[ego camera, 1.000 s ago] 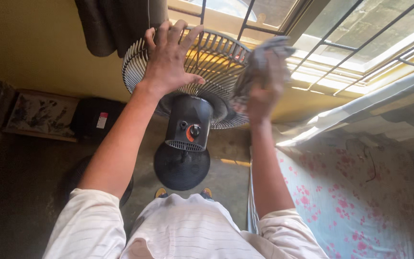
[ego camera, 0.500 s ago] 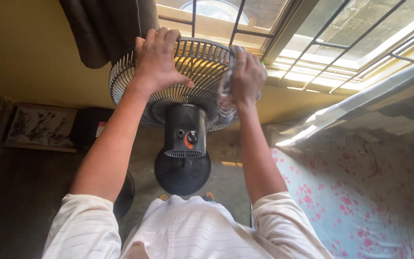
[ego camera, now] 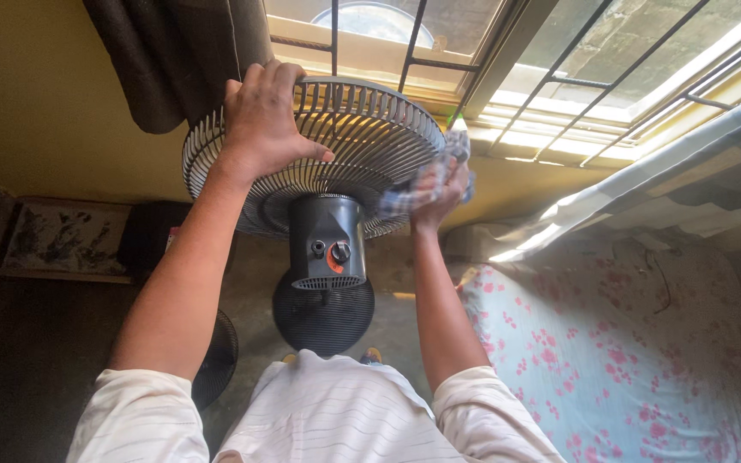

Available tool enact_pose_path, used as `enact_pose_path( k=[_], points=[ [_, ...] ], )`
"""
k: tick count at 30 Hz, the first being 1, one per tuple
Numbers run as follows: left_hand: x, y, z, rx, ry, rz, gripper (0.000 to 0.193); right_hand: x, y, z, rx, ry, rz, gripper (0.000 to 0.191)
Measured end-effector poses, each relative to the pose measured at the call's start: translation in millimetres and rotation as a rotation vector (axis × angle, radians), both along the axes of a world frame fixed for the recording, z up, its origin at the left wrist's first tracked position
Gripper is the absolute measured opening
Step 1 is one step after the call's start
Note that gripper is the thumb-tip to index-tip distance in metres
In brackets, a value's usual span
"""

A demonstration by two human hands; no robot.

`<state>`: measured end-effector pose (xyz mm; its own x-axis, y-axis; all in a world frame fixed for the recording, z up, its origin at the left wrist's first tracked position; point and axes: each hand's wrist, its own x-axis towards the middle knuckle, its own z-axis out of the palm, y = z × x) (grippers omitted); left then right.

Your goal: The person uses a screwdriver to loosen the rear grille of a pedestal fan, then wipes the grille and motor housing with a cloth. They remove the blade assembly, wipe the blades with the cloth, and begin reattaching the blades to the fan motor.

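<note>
While your left hand (ego camera: 261, 120) grips the fan grille (ego camera: 349, 146), your right hand (ego camera: 439, 184) clutches a cloth (ego camera: 418, 184), wiping its edge; next, work around the rim.

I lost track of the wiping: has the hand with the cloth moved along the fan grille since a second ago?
Yes. The right hand with the cloth has dropped from the grille's upper right edge to its lower right rim.
</note>
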<state>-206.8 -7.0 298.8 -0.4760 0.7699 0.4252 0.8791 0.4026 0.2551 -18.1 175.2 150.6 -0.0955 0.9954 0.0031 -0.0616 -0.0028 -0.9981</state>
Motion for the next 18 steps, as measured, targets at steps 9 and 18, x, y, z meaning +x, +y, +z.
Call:
enact_pose_path(
  k=[9, 18],
  points=[
    [3.6, 8.3, -2.0, 0.02, 0.057, -0.019, 0.114, -22.1, -31.7, 50.6, 1.031, -0.364, -0.009, 0.041],
    [-3.6, -1.6, -2.6, 0.047, 0.002, 0.027, 0.108, -10.8, 18.2, -5.2, 0.641, -0.179, 0.022, 0.031]
  ],
)
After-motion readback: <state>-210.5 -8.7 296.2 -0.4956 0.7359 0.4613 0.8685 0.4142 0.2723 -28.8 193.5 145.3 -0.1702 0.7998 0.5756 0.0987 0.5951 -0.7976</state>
